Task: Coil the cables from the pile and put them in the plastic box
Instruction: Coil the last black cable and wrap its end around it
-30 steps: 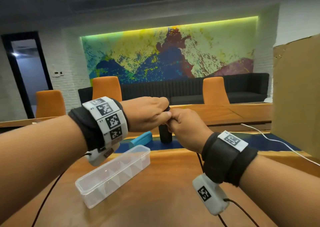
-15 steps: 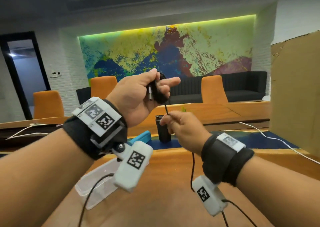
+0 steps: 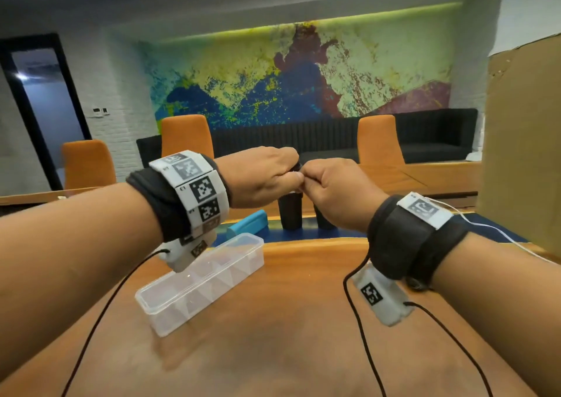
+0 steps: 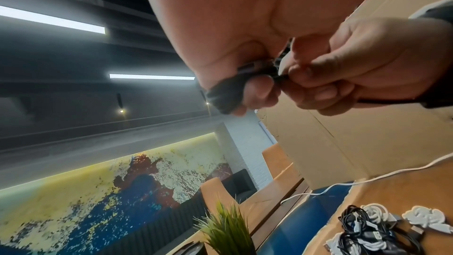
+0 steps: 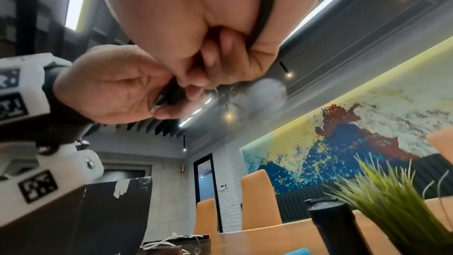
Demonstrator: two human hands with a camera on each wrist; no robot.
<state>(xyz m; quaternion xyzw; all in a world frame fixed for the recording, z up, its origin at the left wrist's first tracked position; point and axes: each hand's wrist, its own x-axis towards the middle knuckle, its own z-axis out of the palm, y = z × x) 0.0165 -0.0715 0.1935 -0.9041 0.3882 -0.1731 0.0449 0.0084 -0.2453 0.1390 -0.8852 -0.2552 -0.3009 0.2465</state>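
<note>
Office meeting room — long wooden table [image 3: 288, 351]; orange chairs [image 3: 186, 135]; black sofa [image 3: 437, 132] — painted mural wall [image 3: 303, 78].

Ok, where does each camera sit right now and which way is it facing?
Head: worn on the head, looks forward and down at both forearms, left hand, right hand, plastic box.
Left wrist: under the left palm, looks upward at both hands pinching the black cable; cable pile below.
Right wrist: under the right palm, facing the left hand.
All share the mural.
</note>
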